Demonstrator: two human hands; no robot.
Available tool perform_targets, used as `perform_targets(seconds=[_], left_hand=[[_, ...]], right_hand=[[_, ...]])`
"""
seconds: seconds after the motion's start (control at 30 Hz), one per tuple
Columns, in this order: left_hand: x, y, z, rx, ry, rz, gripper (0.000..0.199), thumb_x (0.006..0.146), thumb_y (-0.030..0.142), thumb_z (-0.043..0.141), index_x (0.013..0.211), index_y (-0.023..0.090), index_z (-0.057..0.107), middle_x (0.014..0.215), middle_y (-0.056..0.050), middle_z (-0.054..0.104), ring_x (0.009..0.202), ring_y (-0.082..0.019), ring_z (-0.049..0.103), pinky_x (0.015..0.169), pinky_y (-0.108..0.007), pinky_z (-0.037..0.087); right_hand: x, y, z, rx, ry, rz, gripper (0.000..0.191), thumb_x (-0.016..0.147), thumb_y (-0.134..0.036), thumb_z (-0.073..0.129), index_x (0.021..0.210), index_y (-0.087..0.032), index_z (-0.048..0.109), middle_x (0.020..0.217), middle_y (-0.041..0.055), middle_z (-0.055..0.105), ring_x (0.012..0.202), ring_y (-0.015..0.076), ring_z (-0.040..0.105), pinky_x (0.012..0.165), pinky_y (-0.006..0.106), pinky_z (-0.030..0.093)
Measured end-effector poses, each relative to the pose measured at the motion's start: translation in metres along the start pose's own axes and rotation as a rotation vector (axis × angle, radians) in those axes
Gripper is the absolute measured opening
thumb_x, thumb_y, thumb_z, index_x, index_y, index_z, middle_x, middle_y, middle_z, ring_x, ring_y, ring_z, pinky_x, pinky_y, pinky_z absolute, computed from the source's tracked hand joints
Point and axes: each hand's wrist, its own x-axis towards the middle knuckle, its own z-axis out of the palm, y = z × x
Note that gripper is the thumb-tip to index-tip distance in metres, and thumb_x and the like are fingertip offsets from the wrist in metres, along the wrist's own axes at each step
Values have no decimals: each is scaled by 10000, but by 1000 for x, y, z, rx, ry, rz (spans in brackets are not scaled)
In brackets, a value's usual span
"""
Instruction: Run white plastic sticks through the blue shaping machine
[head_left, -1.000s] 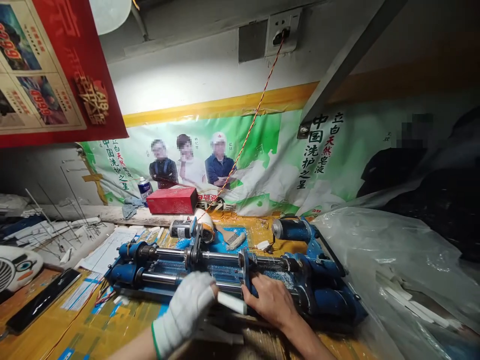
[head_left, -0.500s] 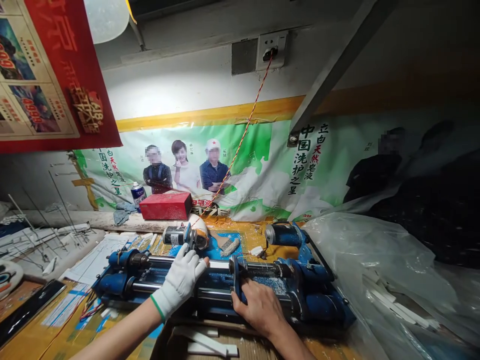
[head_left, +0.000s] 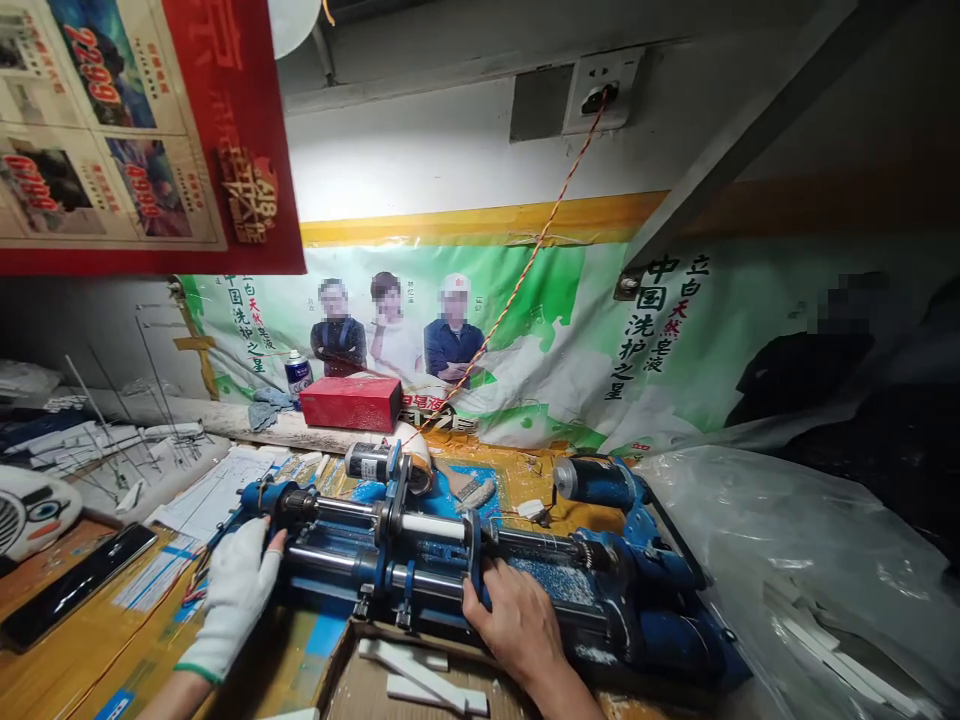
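Observation:
A blue motorised machine (head_left: 334,575) with polished steel rods lies across the workbench. My left hand (head_left: 238,595), in a white glove, is at the machine's left end, beside loose wires. Its thumb is apart from the fingers, and I see nothing held; the fingertips are partly hidden. My bare right hand (head_left: 517,620) is closed around the lower part of an upright blue bracket (head_left: 473,540) at mid-machine. A short white rod (head_left: 435,527) spans between that bracket and another blue bracket (head_left: 396,500) to its left, which carries a small motor (head_left: 369,463).
In front, a cardboard box (head_left: 360,685) holds several white strips (head_left: 420,675). A red box (head_left: 352,403), spray can (head_left: 298,380) and brush (head_left: 469,490) are behind the machine. A phone (head_left: 79,585) lies left; clear plastic sheeting (head_left: 810,530) covers the right side.
My left hand has moved left, from the motor bracket to the machine's left end. My right hand stays on its bracket. The camera view has shifted left.

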Motion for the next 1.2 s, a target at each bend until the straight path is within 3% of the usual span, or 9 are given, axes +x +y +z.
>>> perform_targets(seconds=[0.1,0.3,0.4,0.67,0.83,1.03,1.2], left_hand=[[-6,5,7,26,-6,10,301,842,454,424,958,202,540,817,-64,635,723,-235,591,684,-398,496],[-13,51,7,-57,-56,4,301,839,419,467,1014,183,531,903,-96,625,857,-247,588,800,-402,481],[-18,66,9,-109,-14,38,317,842,411,478,1054,177,510,945,-107,619,924,-260,574,843,-415,471],[-18,89,14,-124,1,54,197,865,315,428,940,161,525,840,-96,595,837,-240,557,796,-417,446],[-16,73,20,-121,-13,177,172,858,276,394,864,160,520,754,-69,557,723,-206,534,725,-375,431],[-14,28,25,-81,-63,208,191,856,276,378,899,157,521,775,-80,567,740,-205,543,723,-352,428],[-10,-6,31,-39,-32,196,194,853,295,389,870,153,520,771,-83,560,751,-216,541,738,-360,441]], right_hand=[[0,1,3,-18,6,-18,216,872,-313,414,816,-204,592,720,14,583,695,153,532,681,292,295],[0,1,6,-41,27,-43,231,881,-321,402,788,-205,579,712,20,577,681,158,533,664,294,305],[0,1,6,-50,27,-43,236,883,-327,402,774,-206,573,705,20,572,681,161,532,663,295,302],[-1,-1,6,-47,30,-31,233,881,-325,410,757,-207,567,695,20,568,675,168,528,665,305,286],[-1,1,5,-43,25,-52,243,886,-346,404,760,-207,559,692,16,565,667,159,518,658,297,282],[-2,2,5,-55,6,-51,243,888,-350,406,767,-204,559,698,20,562,665,160,512,659,299,282],[-1,3,5,-42,-4,-65,223,890,-344,408,823,-206,571,724,21,579,691,161,522,680,294,288]])
